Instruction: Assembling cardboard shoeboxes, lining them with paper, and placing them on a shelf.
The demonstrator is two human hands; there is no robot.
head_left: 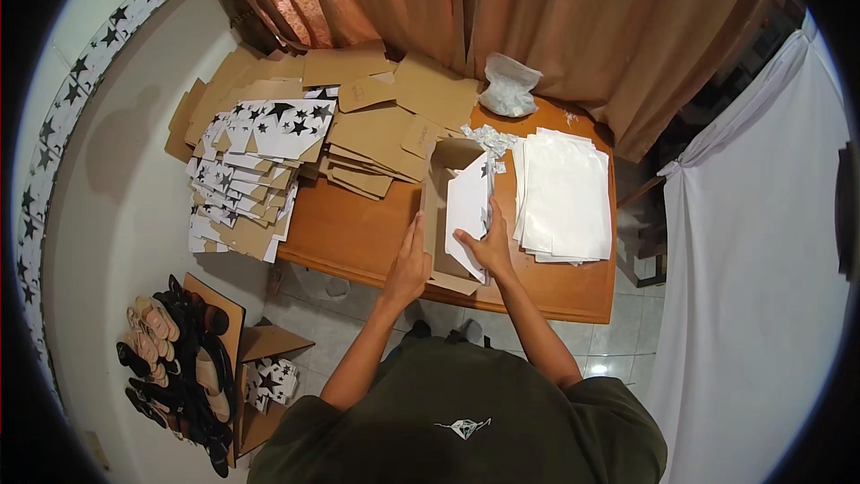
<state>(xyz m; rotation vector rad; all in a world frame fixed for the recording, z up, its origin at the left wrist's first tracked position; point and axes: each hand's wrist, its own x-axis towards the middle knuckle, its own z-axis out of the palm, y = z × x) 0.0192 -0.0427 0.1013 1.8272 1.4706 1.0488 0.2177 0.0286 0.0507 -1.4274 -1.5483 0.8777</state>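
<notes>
Cardboard box [436, 215], mid-frame, looks light, stiff, creasable; best held along both sides: left hand [409, 267] flat alongside, right hand [491, 249] gripping its white side [466, 206].

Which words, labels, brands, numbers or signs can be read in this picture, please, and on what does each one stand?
No text can be read.
Cardboard: faint marks, perhaps handwriting, too small and blurred to read.
Shirt: a small emblem, without letters that I can make out.
Starred pieces: black stars, no legible words.
Box: no text that I can make out.
</notes>
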